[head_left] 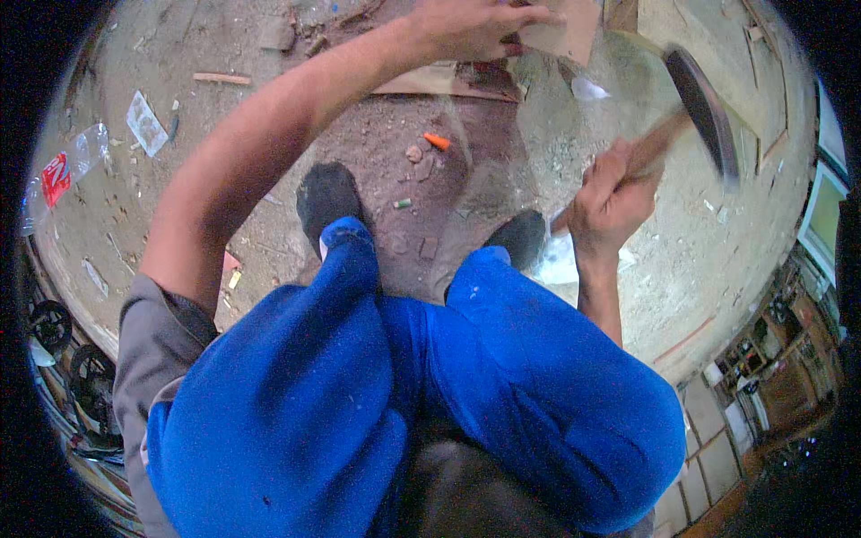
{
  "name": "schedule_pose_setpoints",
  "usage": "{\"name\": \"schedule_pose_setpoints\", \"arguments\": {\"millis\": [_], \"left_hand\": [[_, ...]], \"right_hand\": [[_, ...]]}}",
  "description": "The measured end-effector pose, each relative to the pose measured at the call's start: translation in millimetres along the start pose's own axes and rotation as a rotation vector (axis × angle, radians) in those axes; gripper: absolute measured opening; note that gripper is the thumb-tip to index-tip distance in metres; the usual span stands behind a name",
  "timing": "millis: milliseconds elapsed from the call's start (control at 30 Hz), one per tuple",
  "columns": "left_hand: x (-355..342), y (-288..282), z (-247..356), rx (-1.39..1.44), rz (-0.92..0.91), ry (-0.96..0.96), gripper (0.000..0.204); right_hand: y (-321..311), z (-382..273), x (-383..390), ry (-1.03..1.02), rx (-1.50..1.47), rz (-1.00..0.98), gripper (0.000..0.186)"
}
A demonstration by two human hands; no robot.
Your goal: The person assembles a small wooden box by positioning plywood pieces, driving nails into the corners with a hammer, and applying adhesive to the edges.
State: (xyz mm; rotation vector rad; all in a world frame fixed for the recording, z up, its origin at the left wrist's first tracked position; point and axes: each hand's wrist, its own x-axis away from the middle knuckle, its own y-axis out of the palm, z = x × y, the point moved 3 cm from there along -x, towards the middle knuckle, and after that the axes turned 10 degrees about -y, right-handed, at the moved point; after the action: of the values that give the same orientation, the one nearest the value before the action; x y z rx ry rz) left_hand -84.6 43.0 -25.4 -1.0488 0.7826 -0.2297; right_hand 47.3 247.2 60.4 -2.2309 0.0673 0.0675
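My left hand reaches to the top of the view, fingers bent on a pinkish flat piece. My right hand grips the wooden handle of a hammer, whose long dark head is blurred, raised on the right below that piece. A long flat board lies on the dusty ground under my left forearm.
My socked feet and bent knees fill the lower middle. Around them are an orange bit, scraps and a red-and-clear plastic wrapper. Black wheels stand at far left; tiled floor shows at lower right.
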Motion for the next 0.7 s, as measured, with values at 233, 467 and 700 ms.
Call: {"name": "schedule_pose_setpoints", "arguments": {"millis": [233, 467, 700], "left_hand": [[-0.1, -12.9, -4.6, -0.073, -0.013, -0.013, 0.061], [-15.8, -6.1, 1.4, -0.023, -0.054, 0.015, 0.056], [-13.1, 6.2, -11.0, 0.090, 0.035, 0.034, 0.054]], "right_hand": [[-2.3, -19.3, -8.3, 0.029, 0.034, 0.013, 0.028], [2.8, 14.3, -12.7, 0.110, 0.178, -0.199, 0.035], [-31.4, 38.7, 28.5, 0.210, 0.013, -0.104, 0.032]]}}
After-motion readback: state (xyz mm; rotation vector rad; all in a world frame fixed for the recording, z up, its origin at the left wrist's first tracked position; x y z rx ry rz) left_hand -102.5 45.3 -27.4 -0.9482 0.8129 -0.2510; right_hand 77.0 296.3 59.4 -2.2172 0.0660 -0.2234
